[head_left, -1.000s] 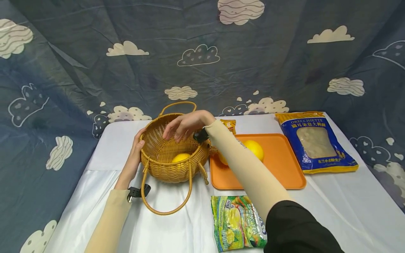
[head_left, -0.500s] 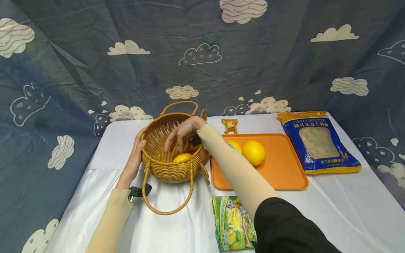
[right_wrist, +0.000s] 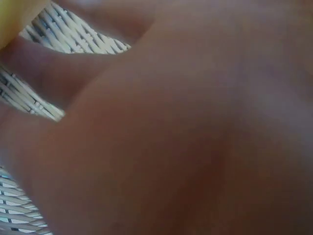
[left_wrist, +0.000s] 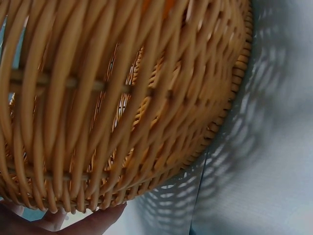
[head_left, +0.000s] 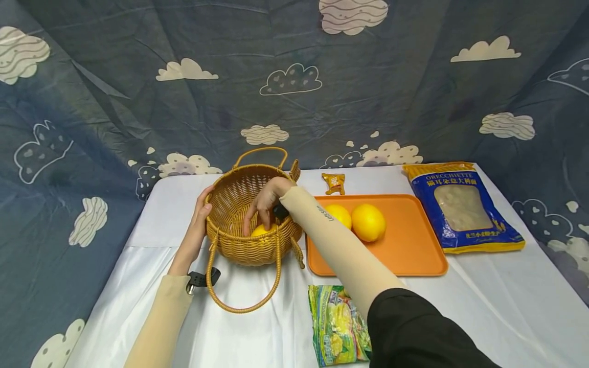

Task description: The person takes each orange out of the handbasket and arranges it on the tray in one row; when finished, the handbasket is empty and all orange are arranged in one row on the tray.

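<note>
A round wicker basket with two loop handles stands left of the middle in the head view. My left hand grips its left rim; in the left wrist view the fingers lie along the edge of the weave. Inside the basket, my right hand reaches down with curled fingers round a yellow fruit. That fruit shows at the corner of the right wrist view, close against the fingers, and the near rim hides its lower part in the head view.
An orange tray beside the basket bears two yellow fruits, one partly behind my right forearm. Behind it lies a small wrapped snack. A blue orecchiette bag lies at the right, a green packet in front.
My right hand has gone lower into the basket, from above the opening to the yellow fruit, and its fingers now close round it. The left hand stays at the rim.
</note>
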Demonstrator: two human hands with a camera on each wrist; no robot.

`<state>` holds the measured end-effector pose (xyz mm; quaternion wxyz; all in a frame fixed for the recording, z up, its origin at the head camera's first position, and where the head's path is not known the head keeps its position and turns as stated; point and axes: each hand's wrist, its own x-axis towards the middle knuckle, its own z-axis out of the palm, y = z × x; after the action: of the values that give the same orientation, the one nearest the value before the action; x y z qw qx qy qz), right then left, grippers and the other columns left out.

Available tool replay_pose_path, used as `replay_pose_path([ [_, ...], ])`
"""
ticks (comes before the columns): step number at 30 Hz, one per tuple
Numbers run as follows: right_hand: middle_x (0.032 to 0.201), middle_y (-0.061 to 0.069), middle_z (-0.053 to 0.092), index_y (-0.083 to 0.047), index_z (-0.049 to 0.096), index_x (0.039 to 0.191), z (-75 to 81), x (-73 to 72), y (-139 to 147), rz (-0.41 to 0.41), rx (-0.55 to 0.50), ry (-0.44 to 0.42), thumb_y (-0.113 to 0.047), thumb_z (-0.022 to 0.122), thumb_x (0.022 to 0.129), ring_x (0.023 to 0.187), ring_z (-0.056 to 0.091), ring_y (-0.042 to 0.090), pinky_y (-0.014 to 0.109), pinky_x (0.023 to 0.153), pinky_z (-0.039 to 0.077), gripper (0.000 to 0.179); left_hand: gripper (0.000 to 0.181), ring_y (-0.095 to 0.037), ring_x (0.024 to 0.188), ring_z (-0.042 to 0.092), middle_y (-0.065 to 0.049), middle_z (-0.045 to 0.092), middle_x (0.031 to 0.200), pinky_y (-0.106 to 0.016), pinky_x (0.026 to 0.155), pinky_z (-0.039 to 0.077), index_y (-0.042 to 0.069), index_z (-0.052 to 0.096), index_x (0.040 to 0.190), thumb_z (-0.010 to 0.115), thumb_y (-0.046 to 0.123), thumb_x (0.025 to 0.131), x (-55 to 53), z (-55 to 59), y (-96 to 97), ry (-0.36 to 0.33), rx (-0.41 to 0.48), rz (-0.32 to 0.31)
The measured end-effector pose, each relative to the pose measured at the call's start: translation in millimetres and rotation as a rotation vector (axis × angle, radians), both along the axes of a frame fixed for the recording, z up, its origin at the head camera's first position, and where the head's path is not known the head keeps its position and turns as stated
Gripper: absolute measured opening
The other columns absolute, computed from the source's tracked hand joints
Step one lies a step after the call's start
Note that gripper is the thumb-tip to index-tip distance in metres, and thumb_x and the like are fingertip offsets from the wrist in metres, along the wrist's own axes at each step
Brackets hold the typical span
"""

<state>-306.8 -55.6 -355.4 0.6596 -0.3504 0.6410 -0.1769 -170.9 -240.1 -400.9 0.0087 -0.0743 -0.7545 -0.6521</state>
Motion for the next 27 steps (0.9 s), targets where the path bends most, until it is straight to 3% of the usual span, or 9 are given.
replay_pose_path([
  [3, 0.138, 0.004, 0.046, -0.006, 0.052, 0.135, 0.8, 0.9, -0.7, 0.016, 0.011, 0.065, 0.011, 0.049, 0.093, 0.102, 0.049, 0.011, 0.027, 0.088, 0.039, 0.046, 0.056, -0.046, 0.136, 0.018, -0.012, 0.01, 0.155, -0.065, 0.101, 0.021, 0.017, 0.012, 0.153, 0.028, 0.031, 0.101, 0.2, -0.1, -0.3, -0.001, -0.004, -0.001],
  [6, 0.145, 0.001, 0.038, -0.011, 0.054, 0.134, 1.9, 0.9, -1.0, 0.036, 0.009, 0.157, 0.001, 0.049, 0.097, 0.118, 0.039, 0.01, 0.024, 0.093, 0.036, 0.039, 0.056, -0.045, 0.136, 0.018, -0.012, 0.01, 0.155, -0.064, 0.101, 0.02, 0.016, 0.012, 0.153, 0.028, 0.031, 0.101, 0.2, 0.0, -0.2, 0.003, -0.004, -0.002],
  [8, 0.15, -0.001, 0.032, -0.015, 0.055, 0.131, 2.4, 0.4, -1.0, 0.035, 0.01, 0.21, -0.004, 0.048, 0.098, 0.134, 0.024, 0.009, 0.024, 0.101, 0.032, 0.035, 0.056, -0.045, 0.136, 0.018, -0.012, 0.01, 0.155, -0.064, 0.101, 0.02, 0.016, 0.013, 0.153, 0.028, 0.03, 0.101, 0.2, 0.1, -0.1, 0.006, -0.003, -0.003],
  [11, 0.15, 0.001, 0.029, -0.016, 0.057, 0.126, 1.8, 0.0, -1.0, -0.019, 0.021, 0.217, -0.004, 0.046, 0.099, 0.138, 0.02, 0.015, 0.027, 0.104, 0.029, 0.032, 0.056, -0.044, 0.136, 0.017, -0.012, 0.01, 0.156, -0.064, 0.103, 0.019, 0.016, 0.013, 0.153, 0.028, 0.03, 0.101, 0.1, 0.2, 0.1, 0.011, 0.0, -0.005],
  [17, 0.142, 0.005, 0.04, -0.013, 0.059, 0.125, -0.5, -0.5, 0.0, -0.117, 0.022, 0.202, -0.005, 0.046, 0.1, 0.123, 0.038, 0.018, 0.029, 0.094, 0.038, 0.029, 0.056, -0.045, 0.136, 0.017, -0.012, 0.01, 0.156, -0.064, 0.102, 0.019, 0.016, 0.013, 0.153, 0.028, 0.03, 0.101, -0.3, 0.3, 0.5, 0.013, 0.004, -0.008],
  [20, 0.141, 0.006, 0.042, -0.011, 0.056, 0.129, -1.4, -0.1, 0.1, -0.109, 0.02, 0.198, -0.01, 0.05, 0.099, 0.126, 0.04, 0.021, 0.028, 0.094, 0.038, 0.03, 0.056, -0.045, 0.136, 0.017, -0.011, 0.01, 0.156, -0.065, 0.102, 0.019, 0.016, 0.013, 0.153, 0.028, 0.029, 0.101, -0.4, -0.2, 0.5, 0.011, 0.004, -0.009],
  [23, 0.145, 0.004, 0.038, -0.012, 0.051, 0.134, -1.0, 0.7, 0.4, -0.063, 0.013, 0.205, -0.014, 0.054, 0.098, 0.134, 0.033, 0.02, 0.026, 0.099, 0.034, 0.036, 0.056, -0.046, 0.135, 0.017, -0.011, 0.01, 0.156, -0.066, 0.101, 0.02, 0.017, 0.012, 0.153, 0.028, 0.03, 0.101, -0.2, -0.5, 0.2, 0.007, 0.003, -0.008],
  [27, 0.15, 0.003, 0.03, -0.016, 0.044, 0.142, 0.0, 0.6, 1.0, -0.016, 0.004, 0.206, -0.015, 0.049, 0.1, 0.136, 0.026, 0.017, 0.027, 0.104, 0.029, 0.042, 0.056, -0.046, 0.136, 0.017, -0.011, 0.009, 0.156, -0.065, 0.102, 0.019, 0.017, 0.013, 0.153, 0.028, 0.031, 0.101, -0.2, -0.8, -0.3, 0.007, 0.001, -0.009],
])
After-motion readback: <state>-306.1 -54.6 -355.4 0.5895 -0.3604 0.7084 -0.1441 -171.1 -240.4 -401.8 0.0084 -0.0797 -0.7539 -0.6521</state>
